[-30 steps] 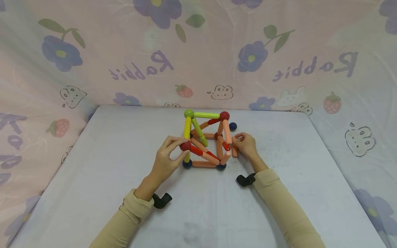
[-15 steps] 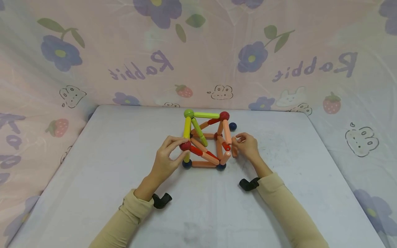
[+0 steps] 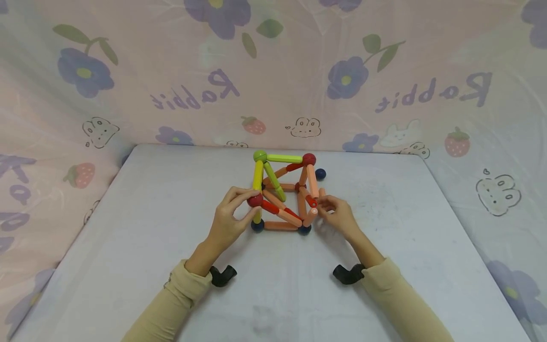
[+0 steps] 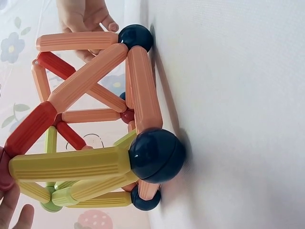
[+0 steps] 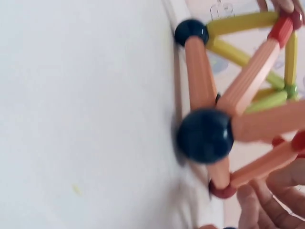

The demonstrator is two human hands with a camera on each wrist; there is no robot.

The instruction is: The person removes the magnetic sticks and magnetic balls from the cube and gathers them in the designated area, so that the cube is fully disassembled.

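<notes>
A frame of magnetic rods and balls stands on the table, with orange, red, yellow and green rods (image 3: 284, 159). My left hand (image 3: 228, 213) pinches the red ball (image 3: 255, 200) at its near-left upper corner, between thumb and fingers. At the frame's right side, my right hand (image 3: 339, 213) has its fingertips by the red end of a sloping rod (image 3: 313, 204). Whether they grip it is hidden. Beside those fingers lies a loose orange rod (image 3: 322, 192), mostly covered by the hand. An orange rod (image 4: 76, 41) sticks up free from the near-right dark blue ball (image 5: 206, 136).
A loose dark blue ball (image 3: 320, 174) lies behind the right hand. The white table (image 3: 171, 180) ends at a patterned cloth backdrop (image 3: 273, 71). Black wrist-worn pieces (image 3: 348, 274) hang by both cuffs.
My right hand has left the upper end of the loose orange rod and come nearer and slightly left, to the sloping rod's red end. The left hand and frame hold still.
</notes>
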